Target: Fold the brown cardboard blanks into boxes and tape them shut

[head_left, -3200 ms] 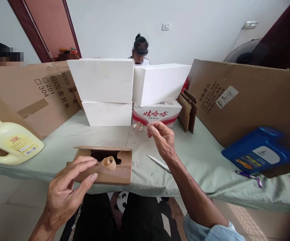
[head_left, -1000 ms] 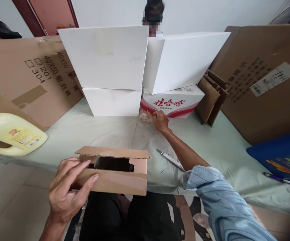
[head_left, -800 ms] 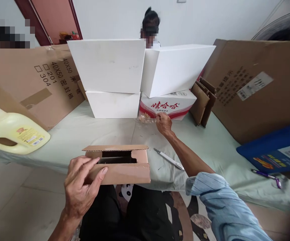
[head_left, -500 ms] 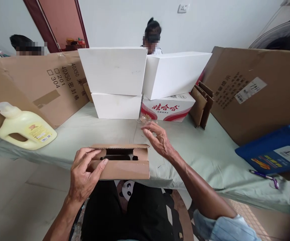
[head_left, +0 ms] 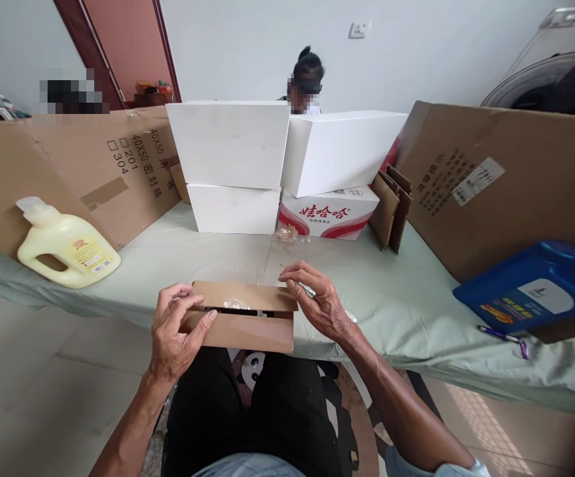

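Note:
A small brown cardboard box lies at the front edge of the cloth-covered table, its long top flaps tilted inward with a dark gap between them. A shiny, clear piece of plastic shows in that gap. My left hand is wrapped round the box's left end, thumb on the near flap and fingers at the far one. My right hand is closed at the far right corner of the box. A slim pale thing pokes out between its fingers, mostly hidden, so I cannot name it.
White boxes and a red-and-white carton stand behind, with crumpled clear plastic in front. A yellow jug stands left, a blue jug and purple carabiner right. Large cartons flank the table; a person is beyond.
My right hand has come nearer, down to the box's right corner, with a pale thing now showing in it. The far flap has tipped inward, and clear plastic shows in the gap.

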`<state>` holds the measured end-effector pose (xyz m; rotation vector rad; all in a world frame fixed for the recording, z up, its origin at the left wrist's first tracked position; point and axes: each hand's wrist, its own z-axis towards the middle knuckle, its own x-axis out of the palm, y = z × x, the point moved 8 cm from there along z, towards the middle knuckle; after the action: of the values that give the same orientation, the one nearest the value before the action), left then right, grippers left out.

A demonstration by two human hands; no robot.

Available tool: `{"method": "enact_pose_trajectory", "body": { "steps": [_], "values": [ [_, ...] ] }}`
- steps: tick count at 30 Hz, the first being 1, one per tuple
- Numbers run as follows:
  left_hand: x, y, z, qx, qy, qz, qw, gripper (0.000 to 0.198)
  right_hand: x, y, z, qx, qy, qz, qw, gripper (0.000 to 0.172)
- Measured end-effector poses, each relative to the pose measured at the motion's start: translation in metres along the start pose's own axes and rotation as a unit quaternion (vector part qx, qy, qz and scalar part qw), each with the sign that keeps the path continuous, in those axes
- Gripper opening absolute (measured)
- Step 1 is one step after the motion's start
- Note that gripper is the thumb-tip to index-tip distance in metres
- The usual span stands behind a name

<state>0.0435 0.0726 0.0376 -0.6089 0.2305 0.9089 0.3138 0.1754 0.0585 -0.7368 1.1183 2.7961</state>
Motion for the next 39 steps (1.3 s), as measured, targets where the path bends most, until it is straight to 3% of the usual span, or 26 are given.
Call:
{"method": "enact_pose_trajectory", "body": {
  "steps": [4, 7, 11, 13, 19, 28, 30, 33, 35, 39],
  "values": [
    [0.001, -0.005, -0.010, 0.023, 0.004, 0.008, 1.000, 0.014, 0.001, 0.006, -0.010, 0.007, -0.003, 0.003, 1.000, 0.023],
    [0.000, -0.008, -0.014, 0.030, 0.006, 0.019, 0.999, 0.015, 0.008, 0.013, -0.021, 0.002, 0.036, -0.007, 0.999, 0.020],
    [-0.001, -0.010, -0.015, 0.030, 0.014, 0.028, 0.999, 0.015, 0.021, 0.018, -0.037, 0.006, 0.106, -0.065, 0.992, 0.037],
    [0.000, -0.008, -0.015, 0.022, 0.028, 0.029, 0.999, 0.017, 0.024, 0.018, -0.041, 0.005, 0.121, -0.102, 0.987, 0.038],
    [0.009, 0.002, -0.016, -0.005, 0.100, -0.003, 0.995, 0.027, 0.030, 0.022, -0.041, -0.023, 0.137, -0.152, 0.979, 0.038],
    [0.016, 0.014, -0.019, -0.027, 0.136, -0.055, 0.989, 0.029, 0.041, 0.032, -0.037, -0.048, 0.137, -0.184, 0.972, 0.038],
    [0.020, 0.019, -0.020, -0.036, 0.165, -0.068, 0.983, 0.041, 0.040, 0.032, -0.036, -0.048, 0.137, -0.192, 0.971, 0.039],
    [0.025, 0.024, -0.022, -0.033, 0.224, -0.086, 0.970, 0.084, 0.037, 0.027, -0.033, -0.032, 0.130, -0.184, 0.974, 0.041],
    [0.025, 0.025, -0.023, -0.034, 0.250, -0.094, 0.963, 0.101, 0.033, 0.022, -0.028, -0.013, 0.125, -0.156, 0.980, 0.043],
    [0.016, 0.024, -0.015, -0.036, 0.231, -0.092, 0.968, 0.091, 0.026, 0.007, -0.006, 0.061, 0.119, -0.066, 0.989, 0.044]
  ]
}}
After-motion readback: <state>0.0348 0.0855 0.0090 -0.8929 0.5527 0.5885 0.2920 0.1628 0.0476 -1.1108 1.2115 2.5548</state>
